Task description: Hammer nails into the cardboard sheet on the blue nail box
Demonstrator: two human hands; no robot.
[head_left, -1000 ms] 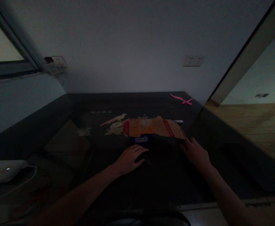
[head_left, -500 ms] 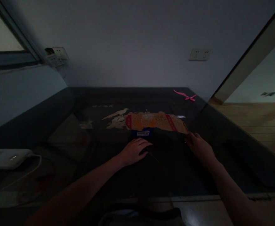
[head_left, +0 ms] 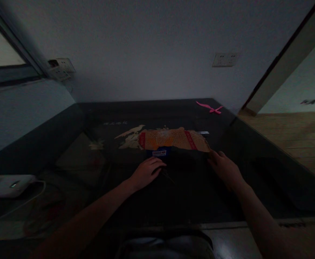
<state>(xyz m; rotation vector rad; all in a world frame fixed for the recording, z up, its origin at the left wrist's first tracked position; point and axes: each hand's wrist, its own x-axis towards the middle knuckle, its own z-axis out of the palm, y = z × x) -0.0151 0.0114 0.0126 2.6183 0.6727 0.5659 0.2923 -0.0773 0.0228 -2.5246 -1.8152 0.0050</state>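
Observation:
A flat, crumpled wrapper (head_left: 175,139), tan with a dotted pattern and red bands, lies across the dark tabletop. At its lower right corner, my right hand (head_left: 224,169) has its fingers closed on the edge. Below the wrapper's left half sits a dark blue piece with a white label (head_left: 159,153). Just in front of that piece my left hand (head_left: 146,172) lies palm down, its fingers stretched out and apart from the wrapper. The dim light hides what is under the left palm.
A pink ribbon-like item (head_left: 210,108) lies at the back right. A small pale strip (head_left: 203,133) shows behind the wrapper. On the left is a white device (head_left: 10,185) with a cable. A dark flat object (head_left: 284,183) lies at the right. Wall sockets (head_left: 224,60) are behind the table.
The whole view has shifted slightly, so the wrapper and both hands appear a little farther left. Both hands keep nearly the same places relative to the wrapper.

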